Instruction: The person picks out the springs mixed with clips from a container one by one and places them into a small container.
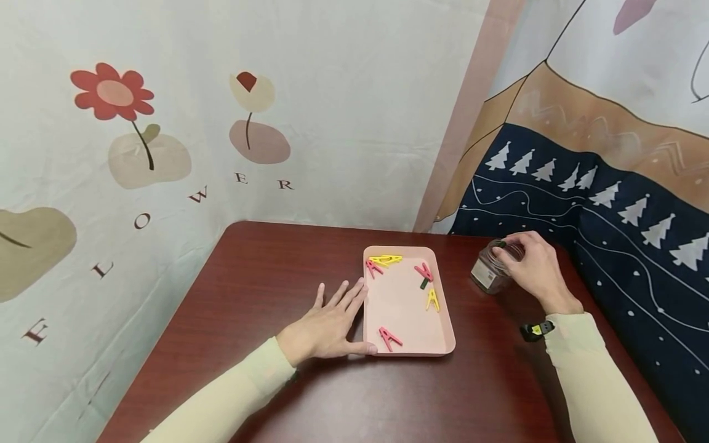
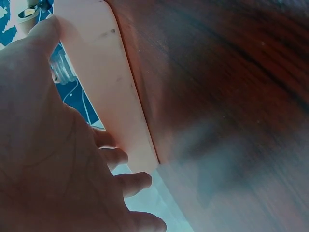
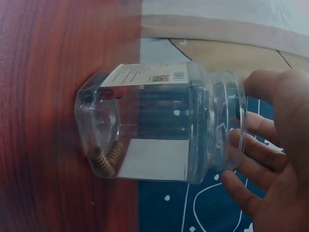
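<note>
A pink tray (image 1: 407,314) lies on the table with yellow clothespins (image 1: 386,259), red clothespins (image 1: 390,338) and a small dark green piece (image 1: 423,283) in it. My left hand (image 1: 329,323) rests against its left side, fingers spread, thumb at the near corner. To the right stands a clear lidless jar (image 3: 164,116), with brown ribbed pieces (image 3: 106,158) and a red piece (image 3: 114,92) low inside. Over its mouth is my right hand (image 1: 534,264), pinching a small dark green object (image 1: 501,244) between thumb and fingers. Most of that object is hidden by the fingers.
The dark red-brown table (image 1: 288,264) ends at a pale curtain (image 1: 343,123) behind. A navy cloth with white trees (image 1: 609,258) hangs along the right, close beside my right arm and the jar.
</note>
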Motion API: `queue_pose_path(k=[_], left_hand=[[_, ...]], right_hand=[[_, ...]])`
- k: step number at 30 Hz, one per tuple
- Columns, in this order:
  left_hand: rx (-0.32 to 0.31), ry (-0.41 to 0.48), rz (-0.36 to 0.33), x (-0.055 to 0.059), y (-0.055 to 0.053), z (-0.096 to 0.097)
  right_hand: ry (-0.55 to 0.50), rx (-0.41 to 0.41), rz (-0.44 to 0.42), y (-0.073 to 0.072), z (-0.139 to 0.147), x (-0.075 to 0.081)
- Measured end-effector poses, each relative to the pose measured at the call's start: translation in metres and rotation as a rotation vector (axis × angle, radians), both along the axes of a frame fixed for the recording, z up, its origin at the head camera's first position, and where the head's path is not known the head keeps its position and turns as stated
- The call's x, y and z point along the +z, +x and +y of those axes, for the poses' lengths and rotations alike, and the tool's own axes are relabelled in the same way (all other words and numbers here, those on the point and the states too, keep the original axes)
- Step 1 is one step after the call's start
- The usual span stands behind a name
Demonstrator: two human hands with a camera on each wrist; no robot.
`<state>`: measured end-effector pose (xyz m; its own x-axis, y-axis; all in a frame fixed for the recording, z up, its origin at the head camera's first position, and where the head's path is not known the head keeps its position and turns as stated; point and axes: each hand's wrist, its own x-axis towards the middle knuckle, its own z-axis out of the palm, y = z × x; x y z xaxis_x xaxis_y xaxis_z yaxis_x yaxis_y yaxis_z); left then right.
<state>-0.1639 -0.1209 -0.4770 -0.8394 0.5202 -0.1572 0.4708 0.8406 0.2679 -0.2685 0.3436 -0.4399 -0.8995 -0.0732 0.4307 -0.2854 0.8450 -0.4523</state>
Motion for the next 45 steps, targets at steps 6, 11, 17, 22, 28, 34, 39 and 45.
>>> queue_pose_path(k=[6, 11, 17, 22, 28, 34, 39, 45], left_hand=[[-0.002, -0.004, 0.004, 0.0017, -0.0005, 0.0005], [0.0, 0.002, 0.002, 0.0008, 0.0002, 0.0007], [0.001, 0.002, 0.006, -0.0002, 0.0024, 0.0002], [0.001, 0.0, 0.006, -0.0006, 0.0026, 0.0001], [0.002, 0.004, 0.009, -0.0001, 0.0018, 0.0002], [0.001, 0.003, 0.008, 0.0008, 0.0009, 0.0008], [0.005, 0.002, 0.004, 0.0006, 0.0001, 0.001], [0.007, 0.001, 0.0, -0.0006, 0.0009, 0.0005]], right_hand=[[-0.007, -0.011, 0.01, 0.0002, 0.0021, -0.0031], [-0.008, -0.012, -0.006, 0.0012, 0.0021, -0.0046], [-0.013, -0.007, -0.015, 0.0016, 0.0004, -0.0066], [-0.016, -0.003, -0.017, 0.0016, -0.0002, -0.0064], [-0.016, -0.006, -0.035, 0.0025, -0.0008, -0.0045], [-0.021, -0.01, -0.033, 0.0045, -0.0009, -0.0041], [-0.021, -0.008, -0.032, 0.0041, -0.0015, -0.0039], [-0.019, -0.012, -0.038, 0.003, 0.0, -0.007]])
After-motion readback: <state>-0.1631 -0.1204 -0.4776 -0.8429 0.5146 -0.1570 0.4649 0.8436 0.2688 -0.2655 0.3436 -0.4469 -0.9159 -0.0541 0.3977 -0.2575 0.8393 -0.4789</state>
